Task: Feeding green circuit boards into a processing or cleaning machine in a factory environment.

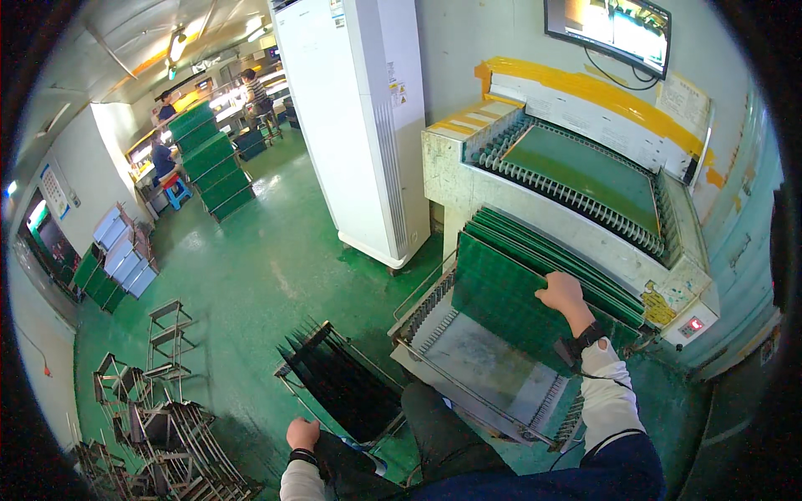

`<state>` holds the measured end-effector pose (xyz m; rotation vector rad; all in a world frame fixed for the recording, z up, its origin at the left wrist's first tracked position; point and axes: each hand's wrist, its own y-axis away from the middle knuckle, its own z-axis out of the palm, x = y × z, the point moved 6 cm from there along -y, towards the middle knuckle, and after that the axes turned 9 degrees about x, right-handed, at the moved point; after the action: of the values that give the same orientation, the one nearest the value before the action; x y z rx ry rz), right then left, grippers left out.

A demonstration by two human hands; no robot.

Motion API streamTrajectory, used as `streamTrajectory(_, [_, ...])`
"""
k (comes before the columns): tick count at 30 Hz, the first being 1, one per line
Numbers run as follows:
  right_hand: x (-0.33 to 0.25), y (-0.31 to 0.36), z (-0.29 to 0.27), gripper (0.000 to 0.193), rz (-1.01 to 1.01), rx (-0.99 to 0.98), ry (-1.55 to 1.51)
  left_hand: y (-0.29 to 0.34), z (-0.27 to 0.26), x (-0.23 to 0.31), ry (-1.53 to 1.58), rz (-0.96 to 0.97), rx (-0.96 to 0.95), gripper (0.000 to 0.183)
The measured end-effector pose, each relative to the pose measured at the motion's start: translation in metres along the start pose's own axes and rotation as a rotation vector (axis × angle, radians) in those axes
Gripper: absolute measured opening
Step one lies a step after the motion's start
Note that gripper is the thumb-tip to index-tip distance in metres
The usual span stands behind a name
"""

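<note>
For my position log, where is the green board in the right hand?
In the head view, right of centre: the green board is on edge in the metal rack, just in front of the roller machine.

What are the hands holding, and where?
The right hand holds the front green panel by its top edge. I can't tell whether the left hand holds anything.

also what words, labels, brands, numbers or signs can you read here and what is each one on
No text is clear enough to quote.
Small labels on the tall white cabinet: too small to read.
Pale sheet below the wall screen: too faint.
Red-lit display on the pale machine: too small.
Poster on the left wall: too small.
</note>
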<state>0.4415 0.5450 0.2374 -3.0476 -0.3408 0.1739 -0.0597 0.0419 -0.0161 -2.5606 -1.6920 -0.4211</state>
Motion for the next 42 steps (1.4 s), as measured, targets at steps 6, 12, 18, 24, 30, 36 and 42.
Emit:
streamTrajectory(6, [-0.0005,0.0012,-0.0003,0.04,0.011,-0.014,0.011,0.002,-0.0041,0.0023,0.002,-0.004,0.021,0.037])
streamTrajectory(12, [-0.0012,0.0026,0.0002,0.04,0.015,-0.012,0.005,0.0036,-0.0059,0.0028,0.021,0.002,0.037,0.035])
streamTrajectory(18, [0.0009,0.0011,0.0025,0.038,0.024,0.02,-0.003,0.0034,-0.007,0.0033,0.01,0.01,0.046,0.036])
streamTrajectory(24, [0.0006,0.0023,0.001,0.039,0.014,0.029,0.002,0.0036,-0.0067,0.0036,0.015,-0.004,0.032,0.037])
streamTrajectory(30, [-0.0022,0.0041,-0.0017,0.04,0.024,0.015,0.008,0.0038,-0.0071,0.0022,0.0,-0.006,0.031,0.038])
streamTrajectory(36, [-0.0026,0.0046,-0.0028,0.04,0.01,0.038,0.0,0.0046,-0.0092,0.0047,0.007,-0.006,0.019,0.04])
streamTrajectory(42, [-0.0042,0.005,-0.0037,0.039,0.013,0.023,0.009,0.0048,-0.0099,0.0043,-0.004,-0.007,0.024,0.039])
